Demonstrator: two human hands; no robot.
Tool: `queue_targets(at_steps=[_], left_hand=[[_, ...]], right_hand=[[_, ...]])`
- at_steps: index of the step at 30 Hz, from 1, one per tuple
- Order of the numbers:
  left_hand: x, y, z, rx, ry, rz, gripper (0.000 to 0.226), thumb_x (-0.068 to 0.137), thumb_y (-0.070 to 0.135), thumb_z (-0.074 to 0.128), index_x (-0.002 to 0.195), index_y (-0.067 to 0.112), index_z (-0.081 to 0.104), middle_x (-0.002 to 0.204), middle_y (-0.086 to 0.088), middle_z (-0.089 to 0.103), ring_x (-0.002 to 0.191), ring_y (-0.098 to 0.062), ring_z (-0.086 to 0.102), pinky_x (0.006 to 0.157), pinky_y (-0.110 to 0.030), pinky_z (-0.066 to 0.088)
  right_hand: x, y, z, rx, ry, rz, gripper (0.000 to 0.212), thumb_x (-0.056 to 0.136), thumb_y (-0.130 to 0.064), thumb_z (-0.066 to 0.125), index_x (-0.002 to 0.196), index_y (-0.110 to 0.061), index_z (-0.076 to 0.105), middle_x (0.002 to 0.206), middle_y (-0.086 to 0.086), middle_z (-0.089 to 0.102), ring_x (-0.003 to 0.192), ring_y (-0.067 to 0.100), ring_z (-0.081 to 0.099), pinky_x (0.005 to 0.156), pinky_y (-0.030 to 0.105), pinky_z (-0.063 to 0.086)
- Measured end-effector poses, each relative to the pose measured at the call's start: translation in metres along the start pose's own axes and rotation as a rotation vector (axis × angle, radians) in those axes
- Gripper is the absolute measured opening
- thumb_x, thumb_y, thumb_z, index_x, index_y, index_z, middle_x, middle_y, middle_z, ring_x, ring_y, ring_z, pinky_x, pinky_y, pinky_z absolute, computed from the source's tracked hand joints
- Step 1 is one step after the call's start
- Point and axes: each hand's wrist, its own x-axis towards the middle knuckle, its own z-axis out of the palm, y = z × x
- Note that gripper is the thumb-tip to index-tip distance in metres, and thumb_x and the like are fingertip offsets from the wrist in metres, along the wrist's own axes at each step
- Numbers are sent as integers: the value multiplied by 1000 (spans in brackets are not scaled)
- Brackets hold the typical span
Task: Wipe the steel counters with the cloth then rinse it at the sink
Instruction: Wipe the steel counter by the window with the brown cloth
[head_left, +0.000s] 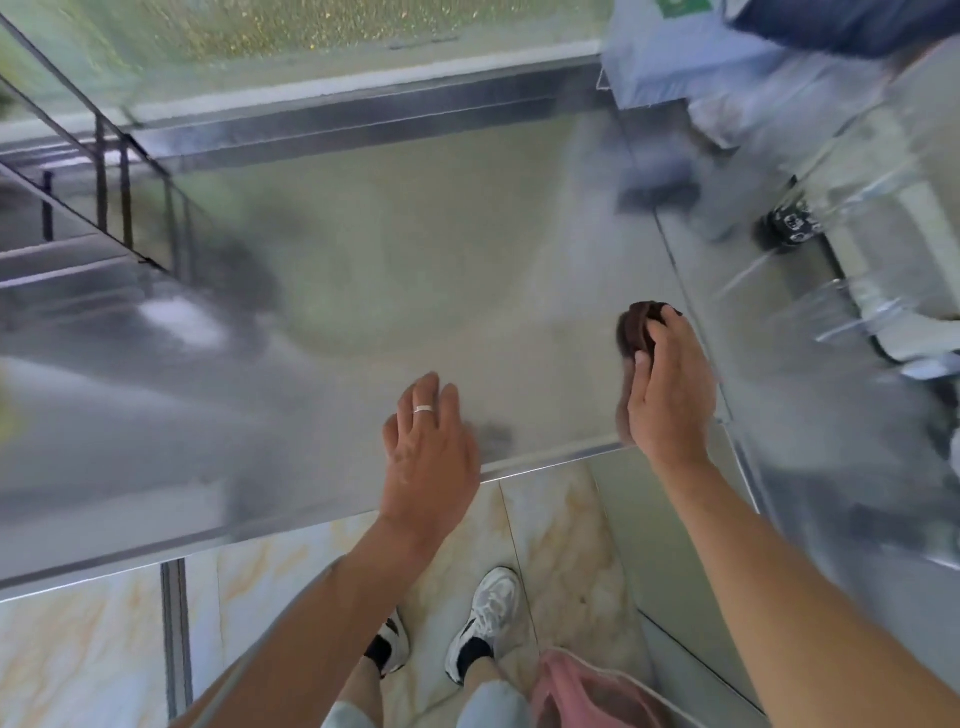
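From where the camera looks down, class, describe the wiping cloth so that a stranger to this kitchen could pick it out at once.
Start at the big steel counter and go to its right end. There the right hand holds a bunched cloth. It is dark brown, the only dark wad against the pale metal; the left hand holds nothing.

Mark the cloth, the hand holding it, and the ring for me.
cloth (635, 332), head view: on the dark bunched part showing past the fingers.
right hand (670, 400), head view: on the back of the hand gripping the cloth.
ring (422, 410), head view: on the silver band, left hand finger.
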Motion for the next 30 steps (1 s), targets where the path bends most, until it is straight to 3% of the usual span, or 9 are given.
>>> queue_targets(at_steps=[5, 8, 12, 15, 19, 24, 26, 28, 30], left_hand=[[1, 51, 8, -40, -62, 168, 42, 88, 20, 53, 130, 16, 53, 145, -7, 42, 133, -28, 41, 97, -43, 43], [1, 76, 10, -60, -99, 239, 44, 87, 24, 42, 129, 18, 54, 142, -7, 45, 132, -29, 44, 96, -42, 43], [-3, 100, 7, -78, -161, 291, 42, 83, 23, 38, 122, 20, 55, 140, -5, 45, 130, -28, 43, 97, -41, 42], [-13, 115, -9, -79, -188, 351, 40, 79, 14, 58, 118, 19, 60, 137, -6, 51, 128, -27, 47, 95, -41, 43], [-37, 128, -40, -68, -206, 456, 39, 67, 9, 73, 105, 18, 67, 122, -5, 63, 115, -28, 59, 84, -41, 51], [-69, 140, -82, -26, -197, 631, 37, 64, 12, 77, 99, 21, 69, 112, -3, 67, 109, -24, 63, 81, -38, 53], [-78, 146, -93, -20, -204, 664, 35, 67, 11, 73, 100, 21, 68, 113, -2, 66, 110, -24, 62, 82, -38, 51], [-86, 153, -103, -23, -209, 695, 34, 69, 10, 70, 101, 20, 66, 112, -1, 65, 109, -24, 61, 83, -38, 50], [-94, 159, -110, -27, -209, 733, 33, 71, 9, 70, 103, 18, 66, 110, -2, 66, 106, -25, 62, 81, -40, 50]], right_hand=[[-8, 36, -20, -46, -14, 268, 42, 103, -7, 49, 144, 1, 46, 160, 21, 41, 149, 39, 38, 117, 53, 38], [-28, 66, -42, -105, -17, 410, 45, 104, -9, 46, 148, -2, 42, 163, 19, 36, 153, 37, 32, 118, 54, 36], [-61, 87, -69, -197, -73, 438, 43, 101, -8, 49, 144, -3, 48, 163, 20, 36, 150, 39, 34, 117, 54, 38], [-81, 84, -97, -363, -257, 405, 55, 91, -2, 61, 144, -9, 49, 160, 21, 37, 144, 40, 40, 109, 51, 42], [-91, 64, -145, -607, -615, 484, 42, 99, -10, 49, 141, -17, 47, 140, 17, 46, 121, 34, 56, 93, 42, 50], [-102, 55, -205, -369, -984, 686, 33, 94, -19, 55, 123, -10, 67, 116, 9, 71, 100, 28, 68, 77, 30, 51], [-111, 39, -232, -228, -964, 684, 26, 96, -28, 55, 108, -10, 69, 100, 7, 71, 89, 27, 64, 73, 27, 46], [-128, 19, -258, -78, -812, 685, 18, 98, -33, 55, 94, -17, 65, 85, 2, 66, 79, 24, 64, 63, 27, 45], [-149, -1, -279, 62, -634, 743, 14, 98, -31, 57, 94, -21, 66, 79, -1, 67, 69, 22, 65, 57, 29, 52]])
